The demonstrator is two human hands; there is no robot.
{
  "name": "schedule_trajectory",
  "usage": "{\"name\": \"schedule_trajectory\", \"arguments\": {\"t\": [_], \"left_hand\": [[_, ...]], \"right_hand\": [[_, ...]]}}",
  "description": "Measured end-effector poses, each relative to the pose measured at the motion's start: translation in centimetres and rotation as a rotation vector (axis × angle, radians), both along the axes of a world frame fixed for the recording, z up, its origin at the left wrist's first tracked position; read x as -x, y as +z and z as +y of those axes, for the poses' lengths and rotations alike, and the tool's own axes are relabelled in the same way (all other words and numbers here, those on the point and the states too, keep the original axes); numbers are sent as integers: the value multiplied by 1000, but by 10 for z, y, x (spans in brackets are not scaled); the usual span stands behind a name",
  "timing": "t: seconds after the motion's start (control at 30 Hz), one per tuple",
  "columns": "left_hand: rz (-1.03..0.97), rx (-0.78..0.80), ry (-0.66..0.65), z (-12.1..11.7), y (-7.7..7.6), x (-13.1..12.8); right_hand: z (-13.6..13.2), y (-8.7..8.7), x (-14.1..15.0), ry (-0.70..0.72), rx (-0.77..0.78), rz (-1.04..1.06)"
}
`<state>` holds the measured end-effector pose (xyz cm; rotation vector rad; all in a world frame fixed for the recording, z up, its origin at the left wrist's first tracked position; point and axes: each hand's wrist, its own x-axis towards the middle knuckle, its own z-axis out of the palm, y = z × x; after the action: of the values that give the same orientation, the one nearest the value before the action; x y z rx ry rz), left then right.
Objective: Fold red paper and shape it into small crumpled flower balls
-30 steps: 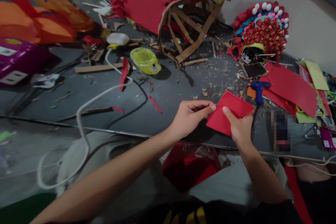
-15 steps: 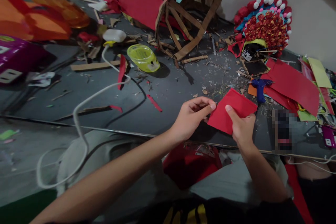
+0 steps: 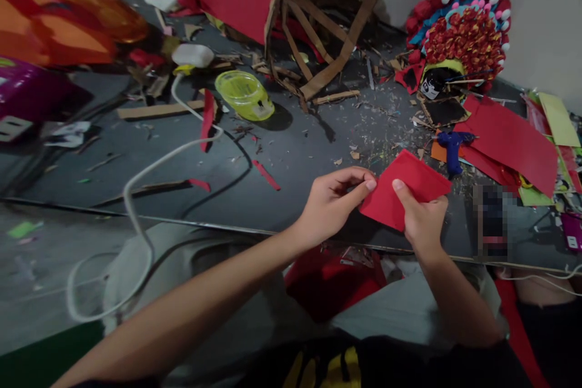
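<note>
A folded piece of red paper [image 3: 411, 185] is held above the near edge of a dark table [image 3: 291, 151]. My left hand [image 3: 334, 203] pinches its left corner with fingers curled. My right hand [image 3: 422, 218] grips the paper's lower middle, thumb pressed on top. Both hands hover just over the table edge, above my lap.
A blue glue gun [image 3: 452, 148] and red paper sheets [image 3: 509, 142] lie right of my hands. Farther back stand a cardboard strip frame [image 3: 318, 30], a decorated red headdress [image 3: 461, 36] and a yellow-green container [image 3: 245, 94]. A white cable [image 3: 150, 170] crosses the left side. Scraps litter the table.
The view has shifted slightly, so the things on the table appear higher. Both hands keep the same hold on the red paper, with hardly any movement.
</note>
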<state>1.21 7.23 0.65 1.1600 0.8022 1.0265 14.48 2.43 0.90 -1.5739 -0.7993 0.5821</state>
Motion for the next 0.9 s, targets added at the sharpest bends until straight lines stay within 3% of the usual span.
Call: {"name": "schedule_trajectory", "arguments": {"t": [0.2, 0.53, 0.73, 0.9], "left_hand": [[-70, 81, 39, -5, 0, -1], [18, 140, -84, 2, 4, 2], [78, 71, -172, 3, -1, 1], [175, -34, -134, 8, 2, 8]], "right_hand": [[2, -1, -3, -64, 4, 54], [1, 5, -4, -56, -22, -76], [0, 6, -8, -31, -28, -216], [1, 7, -15, -98, -44, -180]]}}
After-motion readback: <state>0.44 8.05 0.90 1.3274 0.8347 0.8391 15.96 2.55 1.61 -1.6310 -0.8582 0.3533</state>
